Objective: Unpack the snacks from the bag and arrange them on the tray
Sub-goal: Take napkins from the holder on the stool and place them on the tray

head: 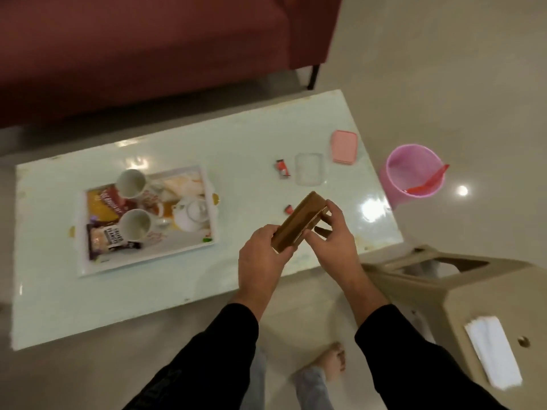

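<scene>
Gripping a brown packet in left hand and right hand, the person is partway through, with snacks already lying on the tray and two red sweets waiting on the table.

Your hands sit over the table's near edge. Left of them the tray is packed: two mugs, a teapot, snack packs; only its right near corner is bare. Beyond your hands: red wrapper, clear tub, pink lid. Beige stool blocks the right. Open tabletop lies between tray and hands.
</scene>
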{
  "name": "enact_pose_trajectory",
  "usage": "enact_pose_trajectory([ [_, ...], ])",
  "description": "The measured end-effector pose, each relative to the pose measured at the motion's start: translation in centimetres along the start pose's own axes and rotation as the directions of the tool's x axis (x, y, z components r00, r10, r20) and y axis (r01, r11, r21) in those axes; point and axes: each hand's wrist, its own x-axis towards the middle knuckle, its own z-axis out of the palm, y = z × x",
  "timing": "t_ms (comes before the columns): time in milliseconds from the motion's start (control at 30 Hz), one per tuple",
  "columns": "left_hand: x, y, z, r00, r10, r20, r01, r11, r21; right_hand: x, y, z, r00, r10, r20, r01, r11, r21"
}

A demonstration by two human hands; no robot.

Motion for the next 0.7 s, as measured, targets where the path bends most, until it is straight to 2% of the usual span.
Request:
enact_pose_trajectory([
  [133,1.2,-4.4,-5.6,0.99,-0.117,-0.083,0.113,0.993,-0.045,0.7,-3.9,7.4,0.99,-0.037,0.139,0.035,0.999,0.018],
  [267,2.6,-7.7,-9.1,0.965,-0.199,-0.171,0.184,0.978,-0.099,1.4,-6.4,13.4,0.971,-0.014,0.24,0.008,1.0,0.023],
  [533,5.2,-11.9,-9.7,0.879,-0.364,-0.309,0.309,0.927,-0.213,5.2,-7.7,21.9,0.969,0.01,0.246,0.032,0.985,-0.168],
  [700,7.6,-13.9,-8.1,0.83,-0.456,-0.32,0.368,0.88,-0.299,8.2,-7.0,25.1,0.963,0.028,0.269,0.041,0.968,-0.247],
])
